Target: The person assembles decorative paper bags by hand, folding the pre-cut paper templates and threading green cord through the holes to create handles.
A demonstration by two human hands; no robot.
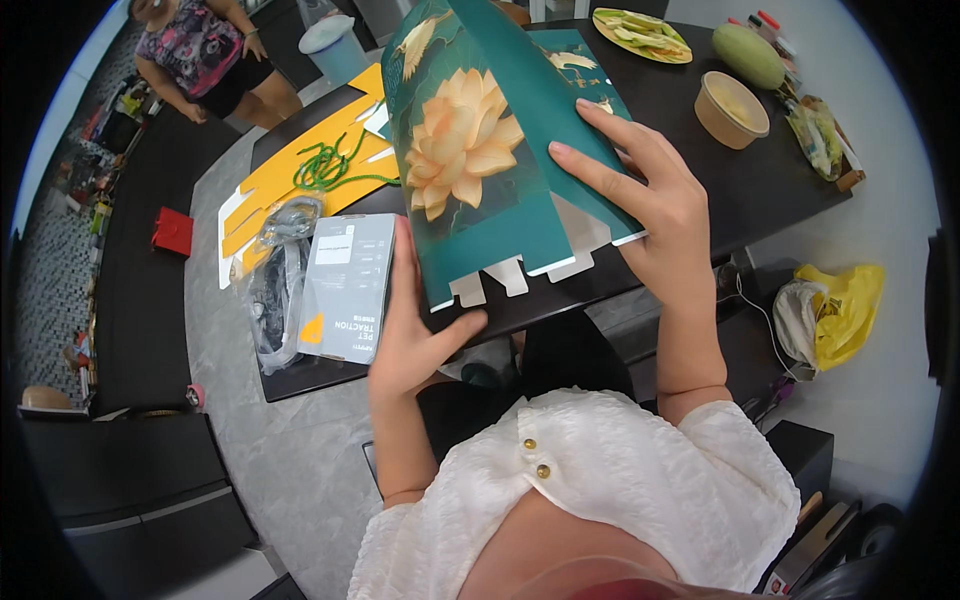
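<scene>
A dark green cardboard box [470,230] with a large peach lotus and pale cranes stands tilted over the table edge. Its near end is unclosed, with cut white flaps [505,275] sticking out. My right hand [655,205] grips the box's right side, two fingers stretched across the panel; its thumb is hidden. Along the lower left edge lies my left hand [415,335], fingers straight and partly hidden, thumb spread out below the flaps. Just left of that hand lies a grey and white printed box [345,285], beside a clear plastic bag [278,290] holding something dark.
On the dark table [790,210] are yellow card sheets [270,190], green cord [330,165], a yellow plate of cut food [640,35], a paper bowl [732,110] and a green melon [748,55]. A yellow bag [850,315] hangs at right. Another person [215,60] stands far left.
</scene>
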